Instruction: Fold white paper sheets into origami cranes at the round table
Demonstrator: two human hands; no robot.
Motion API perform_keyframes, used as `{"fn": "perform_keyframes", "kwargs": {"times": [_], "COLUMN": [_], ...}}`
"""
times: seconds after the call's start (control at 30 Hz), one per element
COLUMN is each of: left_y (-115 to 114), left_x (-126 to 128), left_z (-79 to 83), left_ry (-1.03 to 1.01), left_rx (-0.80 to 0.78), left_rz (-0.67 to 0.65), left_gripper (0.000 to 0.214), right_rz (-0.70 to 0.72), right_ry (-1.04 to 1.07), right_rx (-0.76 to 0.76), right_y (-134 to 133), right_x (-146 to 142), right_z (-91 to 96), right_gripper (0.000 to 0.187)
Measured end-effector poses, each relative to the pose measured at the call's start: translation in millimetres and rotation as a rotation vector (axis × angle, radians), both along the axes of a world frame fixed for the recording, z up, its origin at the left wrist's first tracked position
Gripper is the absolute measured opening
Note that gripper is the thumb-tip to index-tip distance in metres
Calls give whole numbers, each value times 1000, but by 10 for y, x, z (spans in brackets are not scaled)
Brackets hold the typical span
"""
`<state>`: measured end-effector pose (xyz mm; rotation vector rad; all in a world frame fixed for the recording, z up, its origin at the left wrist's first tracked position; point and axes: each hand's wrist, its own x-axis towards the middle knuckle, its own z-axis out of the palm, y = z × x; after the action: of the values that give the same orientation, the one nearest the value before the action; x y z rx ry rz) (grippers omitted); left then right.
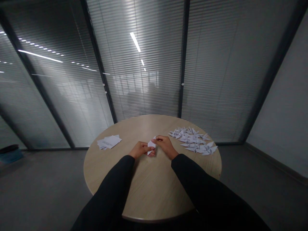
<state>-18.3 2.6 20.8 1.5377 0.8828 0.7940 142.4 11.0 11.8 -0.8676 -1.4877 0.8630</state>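
A small folded piece of white paper (151, 145) is held up between both hands, above the middle of the table. My left hand (141, 149) grips it from the left, thumb in front and fingers behind and below. My right hand (165, 145) pinches its upper right edge between thumb and fingertips. Part of the paper is hidden by the fingers. To the right lies a spread pile of folded white paper cranes (193, 140). A loose stack of white paper sheets (109, 141), with some print on the top one, lies to the left.
The round wooden table (149, 189) has its near edge close to my body. Behind it stand glass panels with blinds (149, 96) and dark frames. A blue bin (11, 154) stands on the floor at far left; a wall (284, 128) is at right.
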Motion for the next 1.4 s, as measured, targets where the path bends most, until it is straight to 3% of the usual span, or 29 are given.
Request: {"fn": "perform_keyframes", "kwargs": {"times": [0.5,0.73,0.97,1.4], "left_y": [67,107,168,168], "left_x": [-9,-45,-87,-109], "left_z": [-53,-65,-61,-38], "left_ry": [-87,-218,-368,-450], "left_rx": [-92,-61,-15,1], "left_rz": [30,220,404,515], "left_gripper": [42,34,22,20], "right_rz": [-120,-178,-131,-50], "right_ry": [108,145,191,247], "right_rx": [-35,-48,-135,-97], "right_y": [31,57,57,118], "right_x": [47,90,90,74], "right_z": [22,8,-1,-37], "right_gripper": [28,31,27,34]}}
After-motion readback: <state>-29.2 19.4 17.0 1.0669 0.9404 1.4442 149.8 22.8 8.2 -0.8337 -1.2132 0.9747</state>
